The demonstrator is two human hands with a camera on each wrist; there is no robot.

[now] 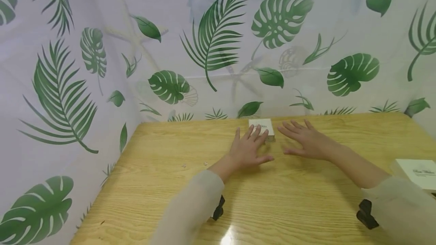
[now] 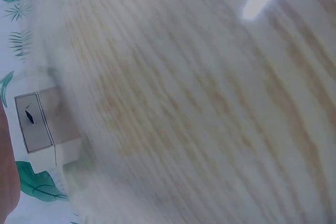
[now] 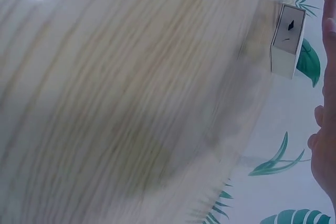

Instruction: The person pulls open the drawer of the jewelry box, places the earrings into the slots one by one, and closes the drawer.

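At the table's back edge lies a small white box (image 1: 261,124) with dark lettering on its lid. My left hand (image 1: 248,150), fingers spread and straight, reaches toward it, and its fingertips overlap the box's front in the head view. Just right of the box, my right hand (image 1: 308,143) hovers with straight fingers and thumb apart, holding nothing. In the left wrist view the box (image 2: 35,121) shows its front face with a small dark mark, beside a sliver of the left hand (image 2: 8,171). The right wrist view also shows the box (image 3: 287,35), left of the right hand's edge (image 3: 326,150).
A larger white box (image 1: 420,173) with lettering sits at the table's right side. Two tiny shiny bits, one of them a small piece (image 1: 206,164), lie left of the left hand. Behind the wooden table (image 1: 272,203) hangs a leaf-patterned cloth (image 1: 225,105).
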